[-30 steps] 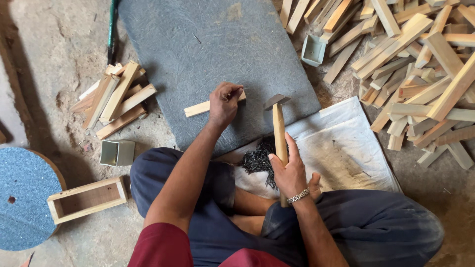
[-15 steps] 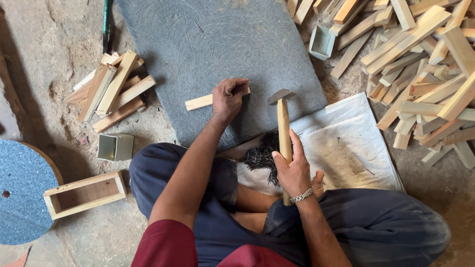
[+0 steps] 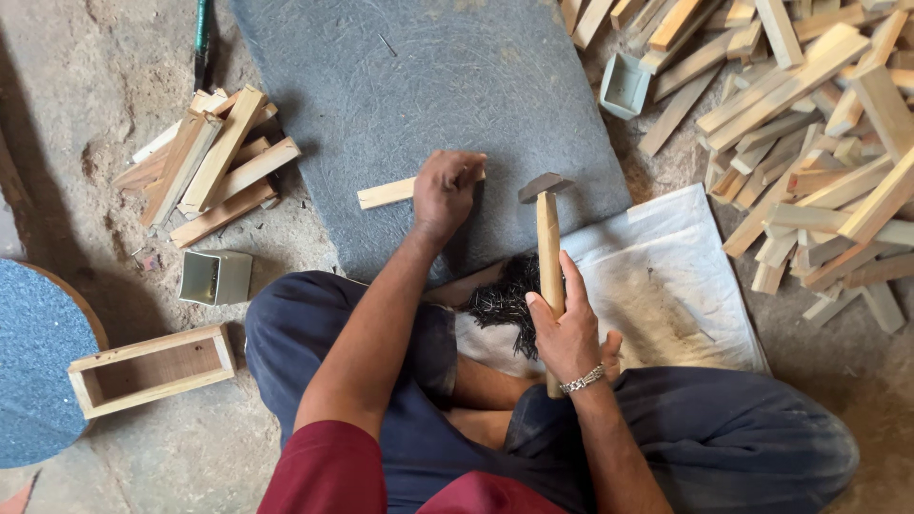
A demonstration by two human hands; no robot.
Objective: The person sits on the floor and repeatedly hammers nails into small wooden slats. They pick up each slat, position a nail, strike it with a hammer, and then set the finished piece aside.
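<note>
wooden strip [image 3: 388, 193] lies crosswise on the grey slab [image 3: 381, 86], pinned under our left hand [image 3: 445, 187] clamped on its right end. just right of it, our right hand [image 3: 568, 328] grips the hammer [image 3: 547, 249], handle pointing away, head nearest the strip.

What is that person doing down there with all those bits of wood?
A person sits cross-legged on the floor at a grey stone slab. Their left hand pins a short wooden strip flat on the slab. Their right hand grips a wooden-handled hammer, its head raised beside the strip. A dark heap of small nails lies on a white cloth near their knee. Wood pieces are piled on both sides, and an open wooden box sits on the left.
</note>
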